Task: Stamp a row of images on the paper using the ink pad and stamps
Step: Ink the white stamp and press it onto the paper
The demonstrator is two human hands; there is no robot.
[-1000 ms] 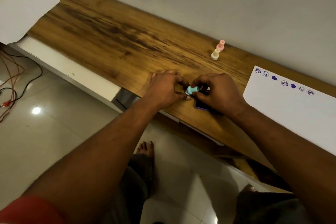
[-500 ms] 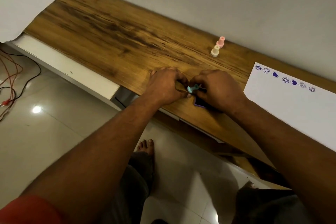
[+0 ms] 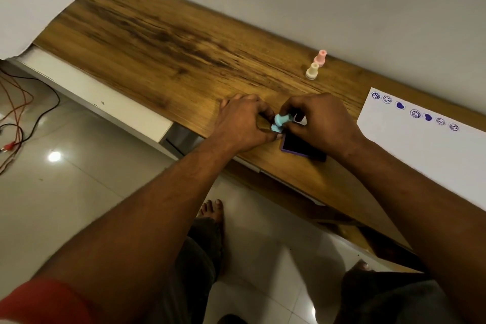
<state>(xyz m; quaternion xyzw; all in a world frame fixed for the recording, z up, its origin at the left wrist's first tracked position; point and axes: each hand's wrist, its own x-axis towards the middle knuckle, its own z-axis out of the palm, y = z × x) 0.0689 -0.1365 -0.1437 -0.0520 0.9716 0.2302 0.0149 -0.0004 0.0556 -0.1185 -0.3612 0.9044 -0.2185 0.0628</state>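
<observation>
Both my hands meet in the middle of the frame over the wooden tabletop [image 3: 157, 42]. Between them I hold the blue stamp [image 3: 282, 121], tipped on its side rather than upright. My right hand [image 3: 323, 123] has its fingers curled round the narrow handle end. My left hand [image 3: 242, 123] is curled too, its fingertips pinching the wide end of the stamp; I cannot tell exactly which fingers touch it.

Just below and to the right of the stamp lies the ink pad [image 3: 299, 144], a dark purple square flat on the tabletop near the front edge, its right part hidden under my right hand. The stamp is just beside the pad's upper left corner; whether it touches the pad I cannot tell.

The paper [image 3: 431, 160] lies at the right of the frame, well apart from the stamp. Along its upper edge runs a row of purple prints [image 3: 415, 113]: round faces with two solid hearts among them.

Above my hands, near the grey wall, a cream stamp [image 3: 312, 71] and a pink stamp [image 3: 320, 58] stand upright just beside each other.

At the upper left a white sheet [image 3: 31, 2] overlaps the tabletop's end. Red and black cables [image 3: 18, 113] lie on the tiled floor at the left edge.
</observation>
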